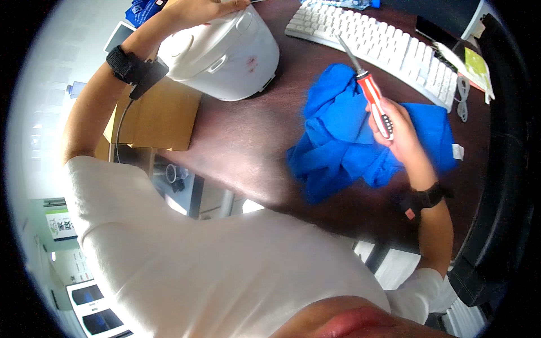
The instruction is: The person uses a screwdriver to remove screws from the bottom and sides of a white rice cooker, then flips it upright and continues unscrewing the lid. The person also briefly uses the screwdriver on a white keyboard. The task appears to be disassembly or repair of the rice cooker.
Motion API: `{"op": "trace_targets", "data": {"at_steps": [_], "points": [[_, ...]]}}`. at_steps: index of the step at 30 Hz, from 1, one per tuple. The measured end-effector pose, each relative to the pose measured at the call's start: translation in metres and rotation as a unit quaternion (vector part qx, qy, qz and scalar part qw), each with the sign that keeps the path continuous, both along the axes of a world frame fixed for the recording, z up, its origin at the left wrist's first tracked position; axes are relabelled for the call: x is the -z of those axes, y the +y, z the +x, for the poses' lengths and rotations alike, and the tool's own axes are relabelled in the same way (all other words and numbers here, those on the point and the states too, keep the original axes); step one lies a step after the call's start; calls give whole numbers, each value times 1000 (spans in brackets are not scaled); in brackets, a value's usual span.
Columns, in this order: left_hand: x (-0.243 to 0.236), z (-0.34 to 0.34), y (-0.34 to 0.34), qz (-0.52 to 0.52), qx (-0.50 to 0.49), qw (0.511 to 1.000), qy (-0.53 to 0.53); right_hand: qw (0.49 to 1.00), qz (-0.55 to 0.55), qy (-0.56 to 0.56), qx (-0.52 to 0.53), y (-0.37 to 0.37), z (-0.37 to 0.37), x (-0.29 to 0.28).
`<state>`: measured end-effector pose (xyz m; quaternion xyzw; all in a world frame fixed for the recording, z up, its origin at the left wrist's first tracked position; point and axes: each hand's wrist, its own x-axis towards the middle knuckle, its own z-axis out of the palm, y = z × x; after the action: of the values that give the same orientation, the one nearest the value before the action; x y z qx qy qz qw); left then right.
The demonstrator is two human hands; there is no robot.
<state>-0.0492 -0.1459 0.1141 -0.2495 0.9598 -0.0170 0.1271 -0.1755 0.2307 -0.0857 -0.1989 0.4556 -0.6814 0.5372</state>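
Note:
A white rice cooker [242,56] with a pink flower print stands at the far left of the desk, tilted in this view. Over its lid reaches my left hand [197,10], partly cut off by the upper edge; the finger I can see is stretched out along the lid. My right hand [399,127] is closed around the red, white and black handle of a screwdriver [369,93]. Its metal shaft points up and left, toward the keyboard. Beneath the right hand lies a crumpled blue cloth [338,135] with a small white tag.
Behind the cloth lies a white keyboard [372,36]. A dark phone [437,32], a coiled grey cable [462,98] and a green-and-white packet [476,67] lie to the right. Beside the cooker is a cardboard box [160,115]. The dark desk [242,146] ends near my body.

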Motion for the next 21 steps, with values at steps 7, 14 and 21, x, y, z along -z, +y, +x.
{"op": "trace_targets", "data": {"at_steps": [7,14,21], "points": [[1,7,-15,-170,264,948,-49,1000,-6,7,-11,-1,3,-2],[19,16,-46,-180,237,955,6,1000,-8,11,-8,0,3,-1],[0,6,-20,-311,549,776,8,999,-19,29,-22,-2,-1,0]]}}
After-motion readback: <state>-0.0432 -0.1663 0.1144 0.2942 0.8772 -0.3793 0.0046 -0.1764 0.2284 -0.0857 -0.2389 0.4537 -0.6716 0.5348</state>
